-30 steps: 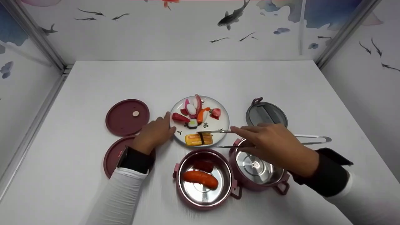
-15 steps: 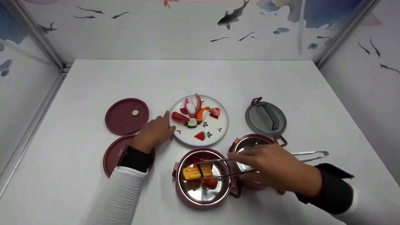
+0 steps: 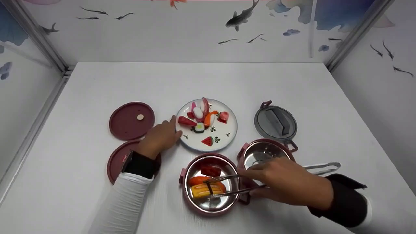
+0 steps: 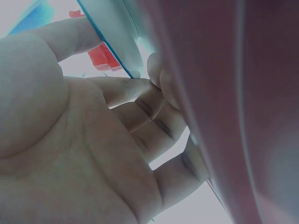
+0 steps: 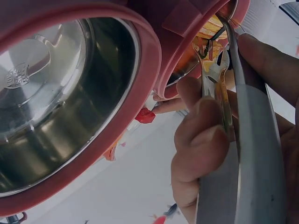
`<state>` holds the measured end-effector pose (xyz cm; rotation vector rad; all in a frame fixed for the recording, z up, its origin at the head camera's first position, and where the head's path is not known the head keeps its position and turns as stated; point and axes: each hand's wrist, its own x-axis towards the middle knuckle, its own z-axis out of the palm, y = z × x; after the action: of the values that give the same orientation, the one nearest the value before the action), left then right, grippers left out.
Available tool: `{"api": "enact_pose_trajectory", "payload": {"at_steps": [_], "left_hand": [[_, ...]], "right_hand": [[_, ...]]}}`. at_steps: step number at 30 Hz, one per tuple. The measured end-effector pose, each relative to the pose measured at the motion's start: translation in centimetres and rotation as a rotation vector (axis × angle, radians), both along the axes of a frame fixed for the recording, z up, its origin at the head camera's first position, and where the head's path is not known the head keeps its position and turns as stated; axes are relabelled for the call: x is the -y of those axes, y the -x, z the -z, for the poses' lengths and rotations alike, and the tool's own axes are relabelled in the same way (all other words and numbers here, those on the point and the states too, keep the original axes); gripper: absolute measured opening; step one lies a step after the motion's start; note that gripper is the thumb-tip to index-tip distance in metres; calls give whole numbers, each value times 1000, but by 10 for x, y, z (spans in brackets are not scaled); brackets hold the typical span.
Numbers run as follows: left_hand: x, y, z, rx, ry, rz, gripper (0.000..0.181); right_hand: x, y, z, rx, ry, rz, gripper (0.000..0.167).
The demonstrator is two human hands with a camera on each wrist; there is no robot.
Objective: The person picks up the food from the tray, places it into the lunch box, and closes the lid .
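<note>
My right hand (image 3: 286,182) grips metal tongs (image 5: 259,140). Between their tips sits a yellow egg sushi piece with a dark band (image 3: 201,190), low inside the maroon steel-lined pot (image 3: 212,213). It overlaps an orange sausage-like piece (image 3: 196,180) in there, and a dark red piece (image 3: 210,170) lies behind. With index finger and thumb, my left hand (image 3: 161,138) touches the left rim of a white plate (image 3: 224,143); its other fingers bend loosely in the left wrist view. Several toy sushi pieces and a strawberry piece (image 3: 224,116) lie on that plate.
A second maroon pot (image 3: 260,152) stands right of the first, partly hidden by my right hand. Behind it lies a grey lid with a handle (image 3: 265,125). Two maroon round lids (image 3: 126,125) are at the left, one partly under my left forearm.
The tongs took the yellow egg piece off the plate's front and carried it toward me, down into the left pot, uncovering a printed watermelon. My left hand stayed at the rim.
</note>
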<state>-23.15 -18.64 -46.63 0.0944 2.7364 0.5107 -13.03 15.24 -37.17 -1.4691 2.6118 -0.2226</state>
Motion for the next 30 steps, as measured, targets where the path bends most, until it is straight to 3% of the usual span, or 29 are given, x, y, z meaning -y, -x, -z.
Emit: {"api": "enact_pose_trajectory", "payload": {"at_steps": [7,21,30], "left_hand": [[0,0,1,-6,1,0,74],[-1,-1,1,-1,0,8,73],[-1,-1,1,1,-7,-1,74]], "right_hand": [[1,-3,-2,39,-47,20,51],[1,-4,-5,36,-19,36,52],[-4,9,-17,-48,13,102,58]]}}
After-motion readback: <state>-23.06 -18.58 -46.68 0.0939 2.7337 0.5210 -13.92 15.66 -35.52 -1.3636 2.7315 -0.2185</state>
